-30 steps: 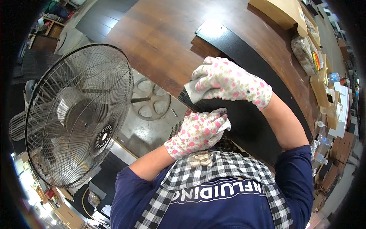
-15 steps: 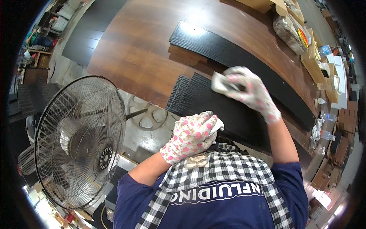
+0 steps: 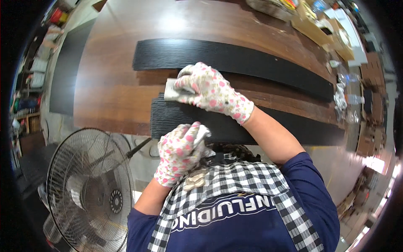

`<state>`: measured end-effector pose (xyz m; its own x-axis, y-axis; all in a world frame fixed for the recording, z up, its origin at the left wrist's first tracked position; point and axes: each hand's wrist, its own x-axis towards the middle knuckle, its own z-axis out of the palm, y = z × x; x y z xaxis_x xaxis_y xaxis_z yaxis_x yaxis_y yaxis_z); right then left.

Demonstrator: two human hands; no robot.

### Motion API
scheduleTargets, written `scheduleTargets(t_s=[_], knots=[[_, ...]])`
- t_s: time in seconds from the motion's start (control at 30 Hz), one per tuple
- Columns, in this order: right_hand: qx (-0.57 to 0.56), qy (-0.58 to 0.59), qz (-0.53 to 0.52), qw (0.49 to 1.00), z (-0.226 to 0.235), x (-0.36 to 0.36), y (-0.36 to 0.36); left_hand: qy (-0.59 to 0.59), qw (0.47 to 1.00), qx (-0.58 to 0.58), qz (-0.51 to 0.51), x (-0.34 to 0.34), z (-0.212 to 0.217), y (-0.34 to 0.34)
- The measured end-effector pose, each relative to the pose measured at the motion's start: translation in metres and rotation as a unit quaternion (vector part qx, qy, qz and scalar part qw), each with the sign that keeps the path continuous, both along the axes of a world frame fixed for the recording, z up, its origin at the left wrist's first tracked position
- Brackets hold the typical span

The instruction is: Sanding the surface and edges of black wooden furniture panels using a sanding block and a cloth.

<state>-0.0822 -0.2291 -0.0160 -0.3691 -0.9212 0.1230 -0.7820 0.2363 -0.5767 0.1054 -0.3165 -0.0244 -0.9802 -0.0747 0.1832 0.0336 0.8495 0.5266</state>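
Note:
My right hand (image 3: 212, 93), in a flowered white glove, grips a small white block (image 3: 170, 90) at the far left corner of the nearer black board (image 3: 260, 126). Whether the block touches the board's face or its edge, I cannot tell. This long board has a ridged, wood-grain end on the left and lies along the table's near side. My left hand (image 3: 178, 155), gloved alike, is closed around a crumpled white cloth (image 3: 202, 135) by the board's near edge. A second black board (image 3: 235, 59) lies beyond, roughly parallel, with a strip of brown table between them.
The brown wooden table (image 3: 109, 84) carries both boards. A large wire-caged fan (image 3: 90, 189) stands at the lower left. Cardboard boxes (image 3: 310, 29) sit at the far right, with plastic bottles (image 3: 354, 99) beside the table's right end. Another black panel (image 3: 69, 71) is at the far left.
My right hand has moved left with the white block to the board's left end. My left hand keeps the cloth near the board's edge. The whole view has turned, so the boards look more level.

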Motion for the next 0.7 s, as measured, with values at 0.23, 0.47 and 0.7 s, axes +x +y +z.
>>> scheduleTargets(t_s=[0.23,0.47,0.7], knots=[[0.093,-0.069,-0.2,0.973,0.016,-0.031,0.245,-0.026,1.0,0.014,-0.001,-0.005,0.012,0.003],[0.0,-0.006,-0.111,0.994,0.02,-0.014,0.158,-0.081,0.996,0.023,-0.021,-0.029,0.036,0.019],[0.107,0.005,-0.194,0.975,0.024,-0.008,0.243,-0.087,0.989,0.099,-0.066,-0.015,0.035,-0.001]])
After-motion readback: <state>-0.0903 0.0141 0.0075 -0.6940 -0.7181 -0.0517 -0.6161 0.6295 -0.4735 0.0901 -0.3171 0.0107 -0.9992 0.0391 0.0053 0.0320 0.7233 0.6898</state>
